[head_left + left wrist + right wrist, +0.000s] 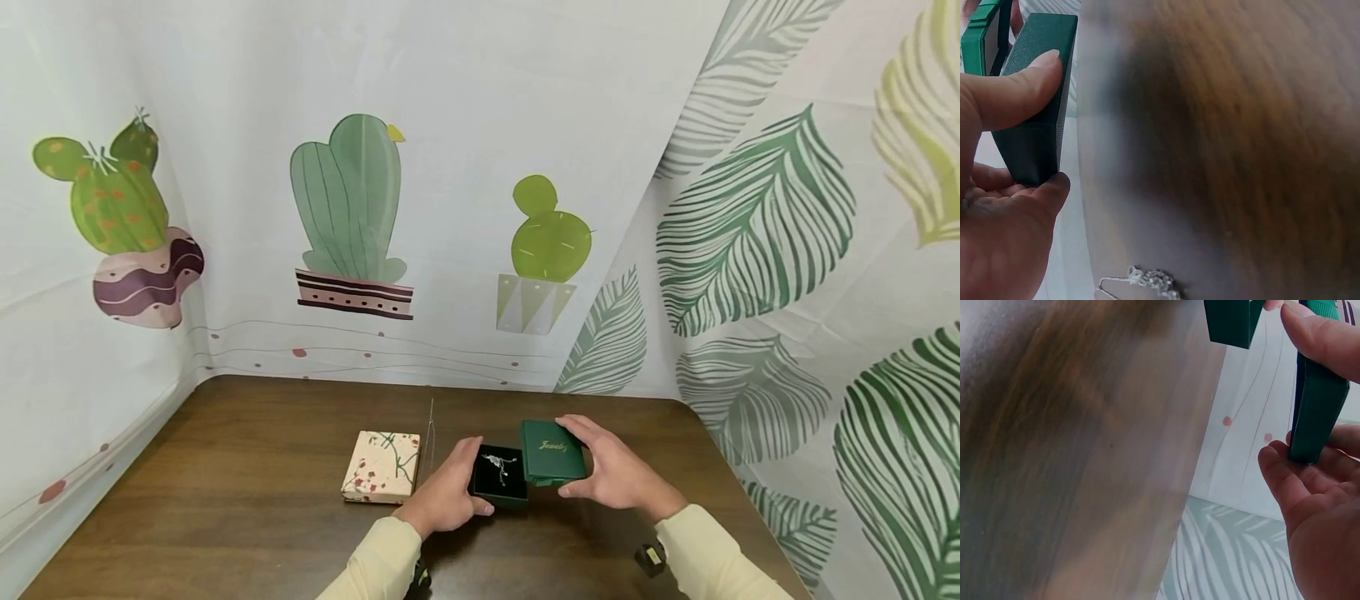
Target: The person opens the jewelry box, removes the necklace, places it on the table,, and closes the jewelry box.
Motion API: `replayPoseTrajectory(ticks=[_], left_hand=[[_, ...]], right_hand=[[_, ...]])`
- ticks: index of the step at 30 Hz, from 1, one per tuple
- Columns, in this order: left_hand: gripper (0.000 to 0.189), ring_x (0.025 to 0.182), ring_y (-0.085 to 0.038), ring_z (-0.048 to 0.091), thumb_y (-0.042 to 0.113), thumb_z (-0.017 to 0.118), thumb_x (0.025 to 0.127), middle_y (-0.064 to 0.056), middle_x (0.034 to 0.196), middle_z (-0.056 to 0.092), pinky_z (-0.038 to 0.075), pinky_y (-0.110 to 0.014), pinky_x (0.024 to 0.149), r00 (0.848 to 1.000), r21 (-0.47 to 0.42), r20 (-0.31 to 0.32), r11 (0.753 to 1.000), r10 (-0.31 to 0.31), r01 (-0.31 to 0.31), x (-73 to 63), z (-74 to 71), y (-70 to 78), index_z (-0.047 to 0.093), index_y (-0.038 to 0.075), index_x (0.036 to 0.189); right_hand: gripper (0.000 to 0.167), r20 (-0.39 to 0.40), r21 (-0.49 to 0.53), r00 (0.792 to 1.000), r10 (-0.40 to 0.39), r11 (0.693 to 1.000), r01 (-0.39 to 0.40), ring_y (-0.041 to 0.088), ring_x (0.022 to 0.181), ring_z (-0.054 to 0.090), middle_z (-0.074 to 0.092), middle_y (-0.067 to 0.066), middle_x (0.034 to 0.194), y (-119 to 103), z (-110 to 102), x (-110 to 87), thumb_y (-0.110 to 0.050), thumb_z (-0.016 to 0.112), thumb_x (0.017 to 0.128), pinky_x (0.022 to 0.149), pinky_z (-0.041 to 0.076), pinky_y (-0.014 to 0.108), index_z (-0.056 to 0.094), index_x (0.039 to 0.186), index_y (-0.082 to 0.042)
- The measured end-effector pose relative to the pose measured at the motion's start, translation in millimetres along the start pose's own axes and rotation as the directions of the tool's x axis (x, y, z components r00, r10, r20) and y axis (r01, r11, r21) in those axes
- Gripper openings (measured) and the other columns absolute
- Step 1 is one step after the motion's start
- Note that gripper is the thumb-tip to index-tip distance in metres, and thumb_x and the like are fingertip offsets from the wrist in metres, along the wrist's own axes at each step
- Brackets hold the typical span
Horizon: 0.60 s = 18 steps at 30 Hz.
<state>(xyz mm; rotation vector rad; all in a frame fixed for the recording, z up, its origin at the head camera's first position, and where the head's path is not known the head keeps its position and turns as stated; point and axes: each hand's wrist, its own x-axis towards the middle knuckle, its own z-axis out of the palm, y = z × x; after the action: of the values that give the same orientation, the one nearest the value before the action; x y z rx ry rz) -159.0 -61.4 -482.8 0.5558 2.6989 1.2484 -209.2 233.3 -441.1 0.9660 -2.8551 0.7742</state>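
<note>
My left hand (pixel 447 492) grips the dark green base (pixel 501 502) of a jewelry box, thumb on the near side and fingers at the far side. On its black lining lies a silver piece of jewelry (pixel 501 465) with dangling parts; its exact kind is hard to make out. The green lid (pixel 553 454), with gold "Jewelry" lettering, is off the base and held by its right edge between the thumb and fingers of my right hand (pixel 611 467). In the left wrist view, the thumb (pixel 1025 87) presses the base's side. The right wrist view shows the lid (pixel 1317 409) on edge.
A cream box (pixel 382 467) with a red-blossom pattern sits left of my left hand on the brown wooden table (pixel 255 475). Beside it lies a thin silver chain (pixel 431 429). Its sparkling part (pixel 1152 280) shows low in the left wrist view. Printed cloth (pixel 450 208) hangs behind.
</note>
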Motion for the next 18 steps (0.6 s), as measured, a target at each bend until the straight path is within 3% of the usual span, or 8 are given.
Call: replayPoseTrajectory(ticks=[8,18], left_hand=[[0.098,0.153,-0.04,0.036,0.015,0.083,0.088,-0.025,0.168,0.026,0.037,-0.058,0.119,1.0,-0.001,-0.004,1.0,-0.006,0.006,-2.6,2.0,-2.3,0.022,-0.007,0.162],[0.098,0.152,-0.041,0.038,0.016,0.081,0.089,-0.026,0.168,0.025,0.039,-0.057,0.117,1.0,0.035,0.015,0.999,-0.019,0.018,-2.9,4.3,-6.6,0.02,-0.007,0.162]], right_hand=[[0.097,-0.024,-0.002,1.0,-0.007,1.0,0.007,0.024,0.128,0.058,0.054,0.01,0.152,5,-3,-2.7,-0.026,0.097,0.07,0.104,0.051,0.042,0.049,0.152,-0.005],[0.097,-0.026,-0.004,1.0,0.001,1.0,-0.001,0.027,0.131,0.057,0.053,0.012,0.152,12,-5,-6.3,-0.025,0.097,0.071,0.105,0.05,0.045,0.048,0.152,-0.004]])
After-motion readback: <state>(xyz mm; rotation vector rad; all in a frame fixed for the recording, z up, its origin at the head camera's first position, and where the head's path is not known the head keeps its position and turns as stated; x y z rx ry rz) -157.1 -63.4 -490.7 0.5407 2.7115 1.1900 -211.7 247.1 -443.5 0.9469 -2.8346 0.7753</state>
